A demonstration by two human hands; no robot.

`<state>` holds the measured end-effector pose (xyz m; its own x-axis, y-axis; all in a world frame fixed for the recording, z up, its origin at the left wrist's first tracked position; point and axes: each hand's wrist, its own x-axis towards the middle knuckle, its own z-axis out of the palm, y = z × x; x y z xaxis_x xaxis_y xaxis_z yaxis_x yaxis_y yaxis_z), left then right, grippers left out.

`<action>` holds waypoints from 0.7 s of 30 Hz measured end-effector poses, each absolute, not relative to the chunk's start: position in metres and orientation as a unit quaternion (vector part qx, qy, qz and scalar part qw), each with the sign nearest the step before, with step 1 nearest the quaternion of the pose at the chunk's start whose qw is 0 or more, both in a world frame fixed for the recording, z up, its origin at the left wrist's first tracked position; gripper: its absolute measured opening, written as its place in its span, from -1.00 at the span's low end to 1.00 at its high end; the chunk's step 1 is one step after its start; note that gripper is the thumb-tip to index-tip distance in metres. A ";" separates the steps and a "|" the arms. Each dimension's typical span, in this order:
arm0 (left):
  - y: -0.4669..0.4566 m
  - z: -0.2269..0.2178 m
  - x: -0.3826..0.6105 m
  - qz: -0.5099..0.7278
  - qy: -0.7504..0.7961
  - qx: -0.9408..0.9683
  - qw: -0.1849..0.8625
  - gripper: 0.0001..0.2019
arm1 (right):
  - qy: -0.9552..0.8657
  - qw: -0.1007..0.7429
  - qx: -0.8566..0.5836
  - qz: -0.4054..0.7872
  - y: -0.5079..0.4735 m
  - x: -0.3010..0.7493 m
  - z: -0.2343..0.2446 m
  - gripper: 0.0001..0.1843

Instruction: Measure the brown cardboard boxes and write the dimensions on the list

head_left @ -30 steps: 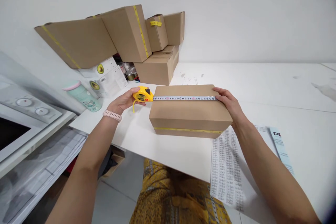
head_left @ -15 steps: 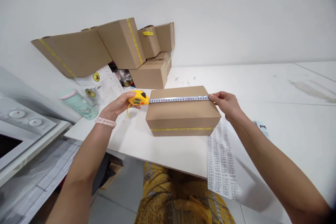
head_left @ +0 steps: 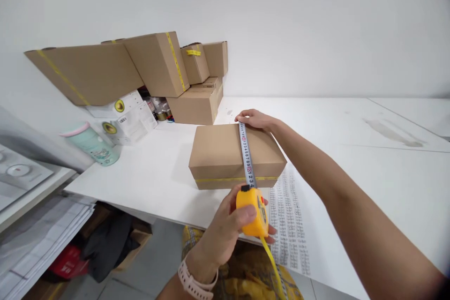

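A closed cardboard box (head_left: pixel 218 147) with a yellow tape strip along its front lies on the white table (head_left: pixel 154 173). In front of the box, my left hand (head_left: pixel 225 229) grips the yellow case of a tape measure (head_left: pixel 251 211), its yellow strap hanging down. The pulled-out blade (head_left: pixel 246 150) runs front to back across the box top and past its front edge. At the box's far edge, my right hand (head_left: pixel 255 118) pinches the blade's end between thumb and fingers.
Several cardboard boxes (head_left: pixel 154 65) are stacked at the back left against the wall. A mint tumbler (head_left: pixel 94 145) and a white carton with avocado pictures (head_left: pixel 133 122) stand before them. A printed paper sheet (head_left: pixel 288 220) lies right of the box. A white appliance (head_left: pixel 21 173) is at far left.
The tape measure has turned from lying along the box's length to crossing its width. My left hand moved right and toward me; my right hand moved left to the far edge.
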<state>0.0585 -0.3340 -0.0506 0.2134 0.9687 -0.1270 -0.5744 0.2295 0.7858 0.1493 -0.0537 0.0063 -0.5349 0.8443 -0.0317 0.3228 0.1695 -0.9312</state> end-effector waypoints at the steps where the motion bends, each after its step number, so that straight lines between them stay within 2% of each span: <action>1: -0.330 -0.046 0.061 0.545 0.330 0.308 0.706 -0.55 | -0.707 0.287 -0.402 0.506 -0.065 0.151 0.005 -0.71; 4: -0.326 -0.038 0.060 0.544 0.337 0.301 0.708 -0.57 | -0.674 0.384 -0.349 0.526 -0.114 0.175 0.001 -0.66; 9: -0.339 -0.043 0.065 0.538 0.329 0.275 0.726 -0.54 | -0.673 0.396 -0.299 0.549 -0.159 0.207 -0.009 -0.59; 16: -0.343 -0.049 0.063 0.539 0.341 0.277 0.719 -0.51 | -0.697 0.361 -0.324 0.529 -0.067 0.160 -0.012 -0.64; 18: -0.353 -0.055 0.048 0.553 0.360 0.301 0.689 -0.44 | -0.690 0.399 -0.329 0.506 -0.042 0.157 -0.008 -0.61; 21: -0.375 -0.065 0.011 0.589 0.425 0.354 0.589 -0.25 | -0.656 0.486 -0.370 0.444 -0.037 0.184 -0.007 -0.47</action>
